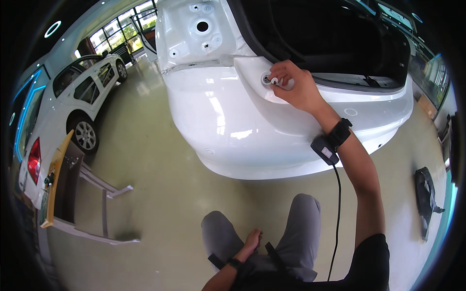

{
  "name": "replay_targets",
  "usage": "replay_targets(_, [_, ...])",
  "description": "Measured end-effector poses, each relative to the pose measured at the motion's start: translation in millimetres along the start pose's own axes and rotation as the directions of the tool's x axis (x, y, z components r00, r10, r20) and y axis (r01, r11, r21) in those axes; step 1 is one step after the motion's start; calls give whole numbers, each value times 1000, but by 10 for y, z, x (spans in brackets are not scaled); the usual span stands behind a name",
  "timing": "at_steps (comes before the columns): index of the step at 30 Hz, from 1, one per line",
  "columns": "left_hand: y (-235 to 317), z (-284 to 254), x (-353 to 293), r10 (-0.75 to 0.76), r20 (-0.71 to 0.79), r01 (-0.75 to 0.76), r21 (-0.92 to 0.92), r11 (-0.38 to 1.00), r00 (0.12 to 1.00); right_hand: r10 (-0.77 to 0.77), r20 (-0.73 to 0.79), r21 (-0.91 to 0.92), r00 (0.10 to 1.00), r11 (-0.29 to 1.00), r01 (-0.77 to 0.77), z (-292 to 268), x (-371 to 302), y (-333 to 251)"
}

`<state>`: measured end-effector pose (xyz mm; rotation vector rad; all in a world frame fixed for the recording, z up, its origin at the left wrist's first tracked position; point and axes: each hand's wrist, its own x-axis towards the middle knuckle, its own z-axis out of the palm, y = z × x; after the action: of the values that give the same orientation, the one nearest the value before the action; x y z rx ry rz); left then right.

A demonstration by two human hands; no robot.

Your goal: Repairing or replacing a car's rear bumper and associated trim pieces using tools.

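Note:
My right hand (297, 87) reaches to the rear corner of a white car body (228, 111), just below the open trunk. Thumb and fingers pinch a small white round piece (274, 81). Right beside it, a round fitting (265, 77) with a dark centre sits in the white panel; whether the piece touches it I cannot tell. My left hand (252, 241) is low, between my knees and away from the car. Its fingers are curled in, and the inside of that hand is hidden.
A black box (324, 150) on my right wrist trails a black cable (338, 208). The dark trunk opening (335, 39) lies beyond my right hand. At left are another white car (90, 85) and a wood-edged stand (60, 179). A black part (425, 199) lies on the floor at right.

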<state>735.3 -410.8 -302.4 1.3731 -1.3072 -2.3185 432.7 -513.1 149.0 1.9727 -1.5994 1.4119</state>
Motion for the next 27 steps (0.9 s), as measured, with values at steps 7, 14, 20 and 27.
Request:
replay_targets(7, [5,15,61,71,-1,-70,74,995,998,31,-7,-84,999,996,-32,23,11,-28])
replay_targets(14, [58,81,99,58,33,-61,87,994,998,-82,-76,-74,994,994,77,28,9,-3])
replay_targets(20, [118,144,72,50,56,-54,72,996,997,-122,-54,-183,991,977,110,38,-13,-2])
replay_targets(27, [129,147,33,70,50,-74,90,993,996,-187,-84,-191,979,967,169,42,17,-17])
